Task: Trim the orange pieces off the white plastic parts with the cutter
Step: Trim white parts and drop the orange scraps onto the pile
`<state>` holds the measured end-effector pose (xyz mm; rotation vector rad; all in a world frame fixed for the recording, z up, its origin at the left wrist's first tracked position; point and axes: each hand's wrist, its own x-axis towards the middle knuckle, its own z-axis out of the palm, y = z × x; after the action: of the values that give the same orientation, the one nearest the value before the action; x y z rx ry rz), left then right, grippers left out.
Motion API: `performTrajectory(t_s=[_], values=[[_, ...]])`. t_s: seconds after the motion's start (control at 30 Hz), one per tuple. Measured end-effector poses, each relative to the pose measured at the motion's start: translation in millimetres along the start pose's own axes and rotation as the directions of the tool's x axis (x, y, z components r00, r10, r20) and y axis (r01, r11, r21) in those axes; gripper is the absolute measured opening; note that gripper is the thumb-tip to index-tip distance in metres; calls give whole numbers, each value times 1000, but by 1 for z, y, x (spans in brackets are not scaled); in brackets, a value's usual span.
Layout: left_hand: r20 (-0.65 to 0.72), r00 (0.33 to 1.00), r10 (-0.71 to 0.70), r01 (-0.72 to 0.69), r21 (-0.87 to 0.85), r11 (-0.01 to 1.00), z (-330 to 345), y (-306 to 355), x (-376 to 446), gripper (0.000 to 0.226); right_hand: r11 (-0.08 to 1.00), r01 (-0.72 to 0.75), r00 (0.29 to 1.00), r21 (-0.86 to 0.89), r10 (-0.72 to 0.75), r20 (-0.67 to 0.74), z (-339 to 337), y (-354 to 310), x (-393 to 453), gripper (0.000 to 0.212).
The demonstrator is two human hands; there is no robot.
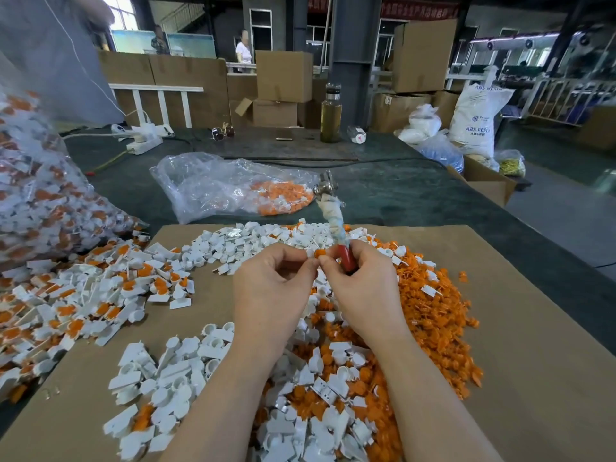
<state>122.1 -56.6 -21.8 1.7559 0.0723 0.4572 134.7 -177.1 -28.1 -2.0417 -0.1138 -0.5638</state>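
Note:
My left hand (271, 288) pinches a small white plastic part (310, 253) with an orange piece (320, 253) on it, above the middle of the cardboard sheet. My right hand (361, 288) meets it at the fingertips, touching the orange piece, while its fingers curl round the red handle of the cutter (333, 221). The cutter's cloth-wrapped shaft and metal head stick up and away from me. Untrimmed white-and-orange parts (83, 295) lie heaped at the left.
The cardboard sheet (533, 378) covers the near table. On it lie trimmed white parts (173, 378) and an orange pile (433, 311). A big clear bag of parts (36, 195) stands left, a smaller bag (233, 188) behind. A bottle (331, 115) and boxes stand farther back.

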Motion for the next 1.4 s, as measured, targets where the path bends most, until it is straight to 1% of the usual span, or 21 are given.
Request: performTrajectory(t_s=[0.1,0.2,0.27,0.33,0.4,0.47,0.5,0.57,0.67,0.7,0.8,0.87,0.9,0.97,1.0,1.03,1.17,1.27,1.4], values=[[-16,1000,-4,4,8,1000,1,-1,0,12,1000,-1,999,28,0,37,-1,0,1,18],[-44,999,-15,15,-6,1000,1,-2,1,15,999,31,997,28,-33,74,-1,0,0,21],[-57,998,-19,19,-6,1000,-1,-3,2,15,999,42,994,31,-45,99,-1,-1,0,19],[-55,998,-39,38,-15,999,-1,-4,4,14,999,19,992,42,-25,126,0,-1,1,12],[-51,996,-77,73,-73,995,-2,-5,6,12,992,-54,981,110,32,190,-2,-1,1,9],[-49,992,-120,111,-158,981,-4,-4,8,10,968,-154,949,200,89,301,-7,-1,0,10],[-50,990,-130,117,-201,973,-6,-4,10,9,958,-193,930,211,109,352,-10,-1,0,10],[-50,989,-137,115,-314,942,-9,-4,11,9,954,-234,895,190,134,426,-17,-1,0,9],[-45,987,-154,115,-472,874,-14,-5,14,8,959,-253,844,126,155,513,-24,0,1,12],[-47,987,-152,109,-494,862,-15,-5,15,7,965,-245,827,89,160,540,-25,-1,0,17],[-65,988,-143,86,-540,837,-17,-5,18,6,979,-203,784,-1,163,599,-26,-4,-2,42],[-76,987,-144,78,-557,827,-19,-5,19,8,980,-198,767,-3,157,622,-27,-6,-2,47],[-78,986,-146,77,-563,823,-19,-5,19,8,981,-196,758,-4,155,634,-27,-6,-2,43],[-81,986,-146,76,-564,823,-20,-6,20,8,981,-192,741,-8,150,654,-27,-4,-1,21],[-83,986,-143,72,-561,825,-20,-6,20,7,983,-184,733,-11,144,665,-27,-3,-1,18],[-84,987,-137,67,-559,826,-20,-6,20,7,985,-172,728,-17,139,672,-26,-2,-1,21],[-88,990,-108,44,-534,845,-22,-8,20,9,994,-96,752,-46,103,651,-23,-3,-1,15],[-87,990,-113,49,-540,840,-23,-8,20,9,995,-31,777,-95,84,624,-20,-1,-2,14],[-80,987,-138,68,-570,819,-24,-8,21,10,994,-12,790,-108,76,609,-16,-1,-3,18]])
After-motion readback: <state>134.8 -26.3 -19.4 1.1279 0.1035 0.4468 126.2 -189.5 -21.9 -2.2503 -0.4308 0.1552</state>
